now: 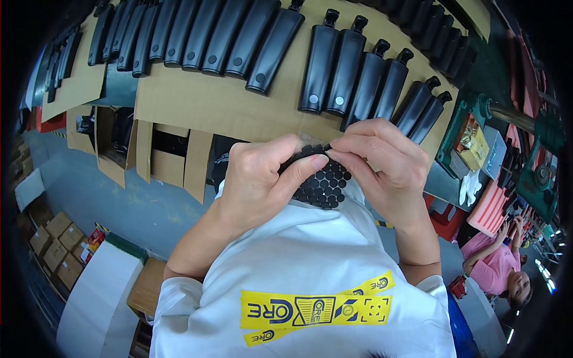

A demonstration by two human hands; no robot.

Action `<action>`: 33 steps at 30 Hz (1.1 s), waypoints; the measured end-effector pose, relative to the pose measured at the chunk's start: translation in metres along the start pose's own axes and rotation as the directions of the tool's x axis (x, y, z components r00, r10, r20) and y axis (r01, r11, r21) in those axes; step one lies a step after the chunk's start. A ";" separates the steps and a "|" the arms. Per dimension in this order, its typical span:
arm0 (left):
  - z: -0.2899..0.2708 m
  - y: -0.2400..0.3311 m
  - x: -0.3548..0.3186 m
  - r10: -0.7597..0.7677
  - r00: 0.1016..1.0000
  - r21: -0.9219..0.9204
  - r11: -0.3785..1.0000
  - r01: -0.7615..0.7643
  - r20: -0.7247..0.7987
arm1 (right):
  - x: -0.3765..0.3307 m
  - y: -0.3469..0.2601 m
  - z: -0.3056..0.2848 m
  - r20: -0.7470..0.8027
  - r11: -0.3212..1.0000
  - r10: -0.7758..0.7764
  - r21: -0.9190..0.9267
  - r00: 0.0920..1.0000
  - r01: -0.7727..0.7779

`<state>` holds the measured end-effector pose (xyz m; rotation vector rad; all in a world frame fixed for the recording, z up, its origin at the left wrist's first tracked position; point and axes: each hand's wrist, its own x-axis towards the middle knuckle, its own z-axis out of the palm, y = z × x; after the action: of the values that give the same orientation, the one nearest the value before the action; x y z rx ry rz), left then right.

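Observation:
Close to my chest, a sheet of round black adhesive pads (327, 186) is in my left hand (258, 173), its thumb pressed over the upper edge. My right hand (387, 166) pinches at that same top edge, thumb and forefinger together around a small dark piece, apparently one of the pads. Just beyond my hands, long black plastic housings (276, 51) lie in a row on cardboard. Many at the left have a dark disc near the near end. Two housings (323, 68) in the middle show a pale round spot there instead.
Brown cardboard (197, 101) covers the green bench, with open boxes (167, 158) below its edge. At right are a green metal press (540, 167), a parts bin (471, 143) and white gloves (470, 188). A co-worker in pink (492, 256) sits farther right.

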<state>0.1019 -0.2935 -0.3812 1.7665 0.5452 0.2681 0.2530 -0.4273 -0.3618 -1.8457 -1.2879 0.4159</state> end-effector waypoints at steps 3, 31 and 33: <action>-0.002 -0.002 0.001 0.027 0.999 0.025 0.999 -0.027 0.022 | 0.004 0.000 -0.001 0.025 0.996 -0.073 -0.050 0.997 0.075; 0.007 -0.033 0.007 0.108 0.993 -0.128 0.985 -0.113 -0.039 | 0.091 0.026 -0.007 0.501 0.983 0.177 -0.053 0.847 -0.174; 0.008 -0.034 0.007 0.119 0.992 -0.130 0.984 -0.124 -0.049 | 0.091 0.025 -0.007 0.496 0.981 0.191 -0.066 0.847 -0.183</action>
<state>0.1043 -0.2909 -0.4166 1.6695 0.4391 0.4180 0.3111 -0.3529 -0.3609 -1.9561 -1.4469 1.0530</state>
